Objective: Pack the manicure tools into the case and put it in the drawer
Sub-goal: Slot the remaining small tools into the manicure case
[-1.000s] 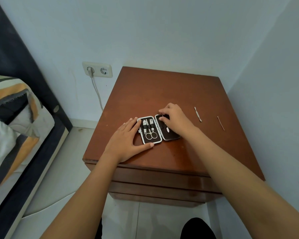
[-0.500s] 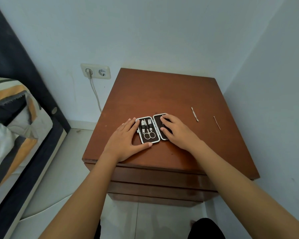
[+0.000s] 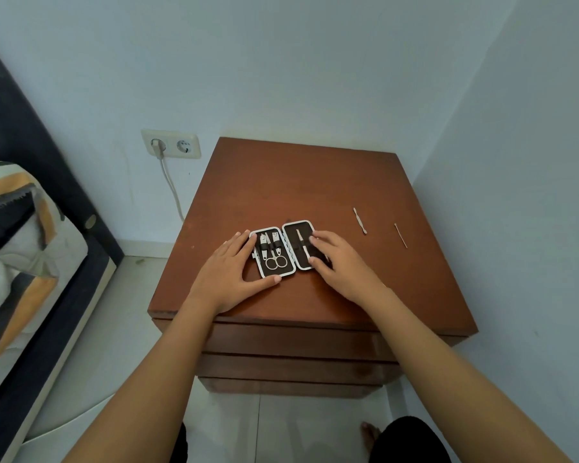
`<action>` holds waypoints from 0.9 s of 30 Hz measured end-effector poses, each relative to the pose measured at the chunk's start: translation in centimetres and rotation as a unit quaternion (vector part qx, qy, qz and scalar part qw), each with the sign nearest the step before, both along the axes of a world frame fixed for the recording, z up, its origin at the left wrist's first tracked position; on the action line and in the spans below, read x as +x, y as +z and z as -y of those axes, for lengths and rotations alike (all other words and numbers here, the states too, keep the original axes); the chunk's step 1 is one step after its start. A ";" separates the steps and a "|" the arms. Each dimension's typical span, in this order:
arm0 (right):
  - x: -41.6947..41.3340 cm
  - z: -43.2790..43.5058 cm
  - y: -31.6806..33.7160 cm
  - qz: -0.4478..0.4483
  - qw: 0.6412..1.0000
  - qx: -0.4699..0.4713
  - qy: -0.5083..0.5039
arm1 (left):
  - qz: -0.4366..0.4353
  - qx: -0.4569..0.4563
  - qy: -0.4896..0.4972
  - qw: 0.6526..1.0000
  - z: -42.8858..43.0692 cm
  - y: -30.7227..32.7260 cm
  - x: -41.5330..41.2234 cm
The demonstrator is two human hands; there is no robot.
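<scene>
Case: the manicure case [image 3: 281,248] lies open and flat on the nightstand top [image 3: 281,182], near the front edge, both halves facing up
Left half: scissors [image 3: 276,260] and two other small tools sit strapped in; I can't tell exactly what those two are
Right half: one slim tool [image 3: 302,247] is under the strap, and the space beside it is mostly hidden by my fingers
My left hand [image 3: 229,274]: spread flat on the wood, fingers against the case's left edge and thumb along its near edge, bracing it and gripping nothing
My right hand [image 3: 340,262]: resting open on the right half, fingertips pressing the lining, nothing pinched between them
Loose tools: a cuticle pusher [image 3: 360,221] and a thinner pin-like tool [image 3: 400,234] lie on the wood, well apart from the case on the right
Risk, thin tools: both lie flat on a smooth top, so I judge they could skid or roll toward the right edge if I scrape at them
Risk, case: if I lift my left hand while threading a strap, the light case may slide or flip shut
Risk, closing: a tool not fully under its strap could jam the halves
Drawer: the drawers [image 3: 295,342] below are shut, and I see no handle
</scene>
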State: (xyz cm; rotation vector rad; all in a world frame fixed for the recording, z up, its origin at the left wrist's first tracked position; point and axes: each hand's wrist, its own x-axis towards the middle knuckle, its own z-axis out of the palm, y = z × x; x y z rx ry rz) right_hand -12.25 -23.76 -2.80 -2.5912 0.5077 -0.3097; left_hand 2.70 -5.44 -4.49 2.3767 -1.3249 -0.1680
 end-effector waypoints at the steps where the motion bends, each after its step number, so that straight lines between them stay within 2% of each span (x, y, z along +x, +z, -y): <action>1: -0.9 0.3 0.1 0.023 0.999 0.004 -0.029 | 0.000 0.004 -0.001 1.000 0.0 0.0 0.0; 4: -4.1 1.2 0.3 0.076 0.984 0.024 -0.161 | -0.001 0.014 -0.001 1.000 0.0 0.1 0.2; 8: -7.7 1.7 0.4 0.067 0.956 0.068 -0.279 | 0.005 0.018 0.000 1.000 0.0 0.0 0.1; 17: -8.2 1.7 0.5 0.048 0.944 0.117 -0.305 | 0.016 0.021 0.001 1.000 0.2 -0.1 -0.3; 27: -7.6 1.5 0.3 -0.016 0.955 0.076 -0.286 | 0.016 0.015 0.001 1.000 0.3 -0.2 -0.3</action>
